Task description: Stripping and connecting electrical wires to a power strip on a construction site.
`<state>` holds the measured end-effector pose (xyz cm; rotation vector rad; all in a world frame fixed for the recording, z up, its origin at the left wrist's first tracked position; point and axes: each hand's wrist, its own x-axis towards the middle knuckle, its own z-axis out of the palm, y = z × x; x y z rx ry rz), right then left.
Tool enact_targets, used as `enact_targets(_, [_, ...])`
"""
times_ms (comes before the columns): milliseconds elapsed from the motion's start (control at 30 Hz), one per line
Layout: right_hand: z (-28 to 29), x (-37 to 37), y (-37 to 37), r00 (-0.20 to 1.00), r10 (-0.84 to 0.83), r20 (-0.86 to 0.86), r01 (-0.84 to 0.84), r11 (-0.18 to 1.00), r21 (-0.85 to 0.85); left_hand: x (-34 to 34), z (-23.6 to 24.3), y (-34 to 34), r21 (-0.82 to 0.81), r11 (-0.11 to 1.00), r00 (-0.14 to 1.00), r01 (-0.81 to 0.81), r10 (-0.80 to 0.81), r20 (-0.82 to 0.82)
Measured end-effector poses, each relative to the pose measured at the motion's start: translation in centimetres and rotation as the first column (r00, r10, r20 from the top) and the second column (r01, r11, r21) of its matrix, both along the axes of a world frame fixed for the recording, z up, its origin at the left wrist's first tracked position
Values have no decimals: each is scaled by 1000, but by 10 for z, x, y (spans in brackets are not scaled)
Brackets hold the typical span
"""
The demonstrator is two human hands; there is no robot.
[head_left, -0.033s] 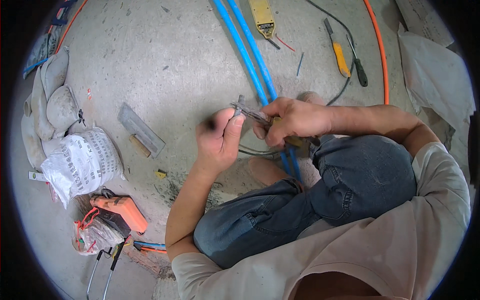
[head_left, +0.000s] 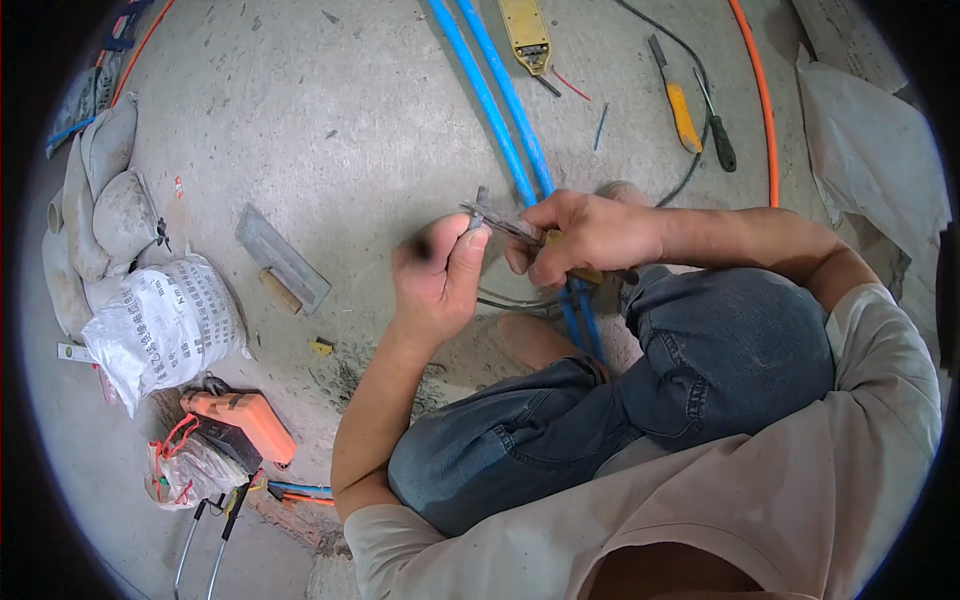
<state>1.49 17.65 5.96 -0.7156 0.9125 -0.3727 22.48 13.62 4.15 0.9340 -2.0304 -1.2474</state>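
Observation:
My left hand [head_left: 440,270] pinches a short grey piece, perhaps a cable end [head_left: 483,194], between thumb and fingers. A dark blurred spot covers part of those fingers. My right hand [head_left: 595,240] is closed around pliers [head_left: 515,232] with yellow grips. Their metal jaws point left and meet the grey piece just above my left thumb; whether they bite into it I cannot tell. Below the hands, a thin grey cable [head_left: 515,303] crosses two blue pipes [head_left: 500,130] that run along the floor between my feet.
Ahead lie a yellow tool [head_left: 525,30], a yellow-handled knife [head_left: 680,110], a green-handled screwdriver [head_left: 720,140] and an orange pipe [head_left: 755,90]. To the left are a trowel [head_left: 285,260], white sack [head_left: 170,325] and orange case [head_left: 250,420]. White sheeting [head_left: 870,130] is at right.
The pliers' yellow grips have drawn slightly upward and closer into my right hand. My left hand and the grey piece stay almost in place.

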Motion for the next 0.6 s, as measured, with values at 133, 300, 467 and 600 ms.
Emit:
enact_targets(133, [-15, -1, 1, 987, -44, -155, 6, 972, -237, -1, -2, 0, 16, 999, 999, 49, -49, 14])
enact_targets(300, [-16, -10, -4, 931, 11, -364, -117, 956, -270, -3, -5, 3, 110, 994, 996, 25, -34, 81])
enact_targets(467, [-22, -13, 1, 892, -6, -453, -178, 914, -363, -2, -9, 2, 260, 966, 993, -19, -11, 114])
enact_targets(600, [-19, -10, -2, 854, 78, -515, -281, 902, -329, -6, -13, 1, 359, 933, 995, -32, -5, 101])
